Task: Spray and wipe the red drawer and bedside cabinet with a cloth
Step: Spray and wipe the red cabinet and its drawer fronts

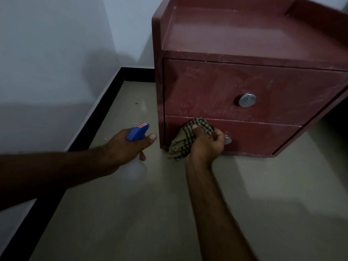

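Gripping a bunched checked cloth point(185, 140), right hand point(205, 146) presses it to the left end of the lower drawer point(263, 137) front, just under the seam with the upper drawer point(207, 87). Fingertips sit beside the lower round metal knob point(228, 140), partly hiding it. Left hand point(124, 147) is curled round a spray bottle point(137, 131), just left of the red bedside cabinet point(235, 31): blue trigger head aimed toward it, pale body below the palm. Small red-orange sticker point(141, 125) on the head; print too small to read. Both drawers closed, fronts streaked whitish.
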A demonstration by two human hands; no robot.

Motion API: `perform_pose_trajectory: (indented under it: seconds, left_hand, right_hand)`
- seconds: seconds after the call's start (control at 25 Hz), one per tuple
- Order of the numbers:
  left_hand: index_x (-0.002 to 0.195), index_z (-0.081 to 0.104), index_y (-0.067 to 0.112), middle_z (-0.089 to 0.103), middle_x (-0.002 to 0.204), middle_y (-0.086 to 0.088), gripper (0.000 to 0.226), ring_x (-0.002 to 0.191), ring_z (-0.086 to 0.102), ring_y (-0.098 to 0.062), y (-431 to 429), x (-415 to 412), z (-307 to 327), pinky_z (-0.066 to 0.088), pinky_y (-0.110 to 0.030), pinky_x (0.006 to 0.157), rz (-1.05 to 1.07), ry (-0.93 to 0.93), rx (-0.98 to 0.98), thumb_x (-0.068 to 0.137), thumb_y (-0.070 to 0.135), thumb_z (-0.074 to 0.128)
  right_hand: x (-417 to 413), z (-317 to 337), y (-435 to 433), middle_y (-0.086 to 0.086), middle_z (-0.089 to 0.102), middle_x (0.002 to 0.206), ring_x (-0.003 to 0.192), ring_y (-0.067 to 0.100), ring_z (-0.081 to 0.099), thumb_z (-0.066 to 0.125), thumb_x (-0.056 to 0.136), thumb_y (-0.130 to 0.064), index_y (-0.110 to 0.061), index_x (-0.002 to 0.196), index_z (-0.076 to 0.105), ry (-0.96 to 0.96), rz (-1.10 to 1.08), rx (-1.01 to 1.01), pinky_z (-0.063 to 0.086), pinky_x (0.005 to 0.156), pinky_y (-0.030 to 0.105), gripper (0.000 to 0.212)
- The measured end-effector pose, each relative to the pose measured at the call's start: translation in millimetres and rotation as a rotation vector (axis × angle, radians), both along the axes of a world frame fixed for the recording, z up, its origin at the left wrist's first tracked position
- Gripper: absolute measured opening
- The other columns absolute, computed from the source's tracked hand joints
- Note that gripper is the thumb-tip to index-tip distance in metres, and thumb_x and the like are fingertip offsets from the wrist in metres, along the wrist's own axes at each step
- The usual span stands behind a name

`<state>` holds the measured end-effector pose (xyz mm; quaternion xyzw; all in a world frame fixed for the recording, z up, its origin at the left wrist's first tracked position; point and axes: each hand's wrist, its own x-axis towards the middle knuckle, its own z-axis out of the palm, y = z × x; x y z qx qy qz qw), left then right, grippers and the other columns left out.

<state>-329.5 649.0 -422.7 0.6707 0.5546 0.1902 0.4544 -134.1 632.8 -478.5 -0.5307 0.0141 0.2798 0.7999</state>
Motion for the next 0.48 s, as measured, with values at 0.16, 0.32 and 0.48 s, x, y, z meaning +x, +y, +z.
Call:
perform_pose_trajectory:
  seconds: [0.16,0.32,0.48]
  left_hand:
    - [0.114,0.060,0.012,0.074,0.083,-0.014,0.045,0.078,0.070,-0.022,0,0,0,0.051,-0.036,0.075,0.001,-0.008,-0.003,0.094,0.052,0.061]
    - [0.119,0.060,0.012,0.074,0.083,-0.014,0.048,0.078,0.071,-0.021,0,-2,1,0.051,-0.038,0.078,0.011,-0.014,-0.014,0.093,0.053,0.061]
    - [0.108,0.061,0.017,0.073,0.086,-0.007,0.042,0.067,0.071,-0.009,2,-3,2,0.048,-0.028,0.066,0.004,-0.003,0.030,0.092,0.056,0.061]
  right_hand:
    - [-15,7,5,0.005,0.076,0.102,0.092,0.024,0.076,0.092,0.071,-0.005,-0.012,0.113,0.065,-0.118,0.028,-0.071,0.065,0.082,0.041,0.050]
    - [-28,10,11,-0.002,0.075,0.094,0.084,0.017,0.075,0.094,0.067,-0.012,-0.017,0.113,0.066,-0.250,0.020,-0.154,0.065,0.076,0.037,0.054]
    - [-49,6,10,-0.009,0.074,0.088,0.078,0.010,0.073,0.092,0.070,-0.016,-0.019,0.114,0.066,-0.463,0.080,-0.199,0.064,0.074,0.037,0.051]
